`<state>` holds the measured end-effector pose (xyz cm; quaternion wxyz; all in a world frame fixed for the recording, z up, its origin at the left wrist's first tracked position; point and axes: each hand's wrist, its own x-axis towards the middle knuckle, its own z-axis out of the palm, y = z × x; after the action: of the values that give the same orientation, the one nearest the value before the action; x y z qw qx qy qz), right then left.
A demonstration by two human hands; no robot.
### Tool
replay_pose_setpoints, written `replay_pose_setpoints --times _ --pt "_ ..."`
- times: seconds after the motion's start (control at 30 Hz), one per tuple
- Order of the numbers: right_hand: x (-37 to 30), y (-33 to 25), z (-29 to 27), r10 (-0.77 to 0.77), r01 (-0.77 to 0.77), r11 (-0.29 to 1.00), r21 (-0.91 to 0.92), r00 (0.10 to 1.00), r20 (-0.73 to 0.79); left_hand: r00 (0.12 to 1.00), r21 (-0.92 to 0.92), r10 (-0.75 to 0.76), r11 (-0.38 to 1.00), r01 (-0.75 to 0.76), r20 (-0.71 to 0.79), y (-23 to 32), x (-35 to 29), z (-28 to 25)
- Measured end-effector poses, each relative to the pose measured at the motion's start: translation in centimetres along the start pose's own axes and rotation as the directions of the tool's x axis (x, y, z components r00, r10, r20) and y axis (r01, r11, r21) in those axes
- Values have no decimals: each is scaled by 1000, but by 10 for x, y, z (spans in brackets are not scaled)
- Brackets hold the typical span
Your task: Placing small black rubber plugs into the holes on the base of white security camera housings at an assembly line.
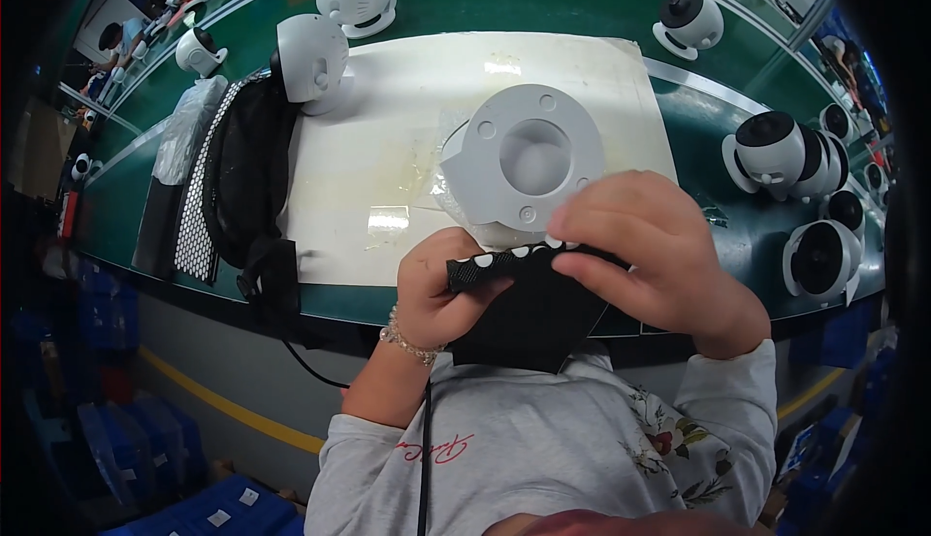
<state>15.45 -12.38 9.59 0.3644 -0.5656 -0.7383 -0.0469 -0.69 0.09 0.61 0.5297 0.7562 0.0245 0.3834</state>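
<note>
green bench (504,0), pale board (388,129) on it; a peeling step seems in hand.
grey round base (485,172) on the board; black sheet (529,318) just nearer the body; right hand (650,245) pinching the sheet's upper edge, left hand (436,284) clasping its left end; round recesses (548,102) in the base, facing up; white dots (484,260) along the sheet's edge. next move likely calls for freeing one dot cleanly.

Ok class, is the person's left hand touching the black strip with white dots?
Touching: the head view shows the left hand gripping the black strip at its left end.
</note>
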Motion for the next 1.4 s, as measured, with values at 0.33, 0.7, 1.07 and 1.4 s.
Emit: replay_pose_setpoints --times 0.33,0.7,1.07,1.4 --pt "-2 -6 16 -143 151 975 164 988 -56 1000 93 16 996 -16 0 -3 -1 1" --pt "-4 1 29 -136 152 958 243 987 -80 981 166 187 967 -192 45 -7 0 3" --pt "7 -13 37 -75 75 920 384 997 -13 977 206 197 956 -211 87 -10 -4 6" --pt "9 -14 34 29 -50 899 434 998 54 956 228 284 929 -292 67 -11 0 12"
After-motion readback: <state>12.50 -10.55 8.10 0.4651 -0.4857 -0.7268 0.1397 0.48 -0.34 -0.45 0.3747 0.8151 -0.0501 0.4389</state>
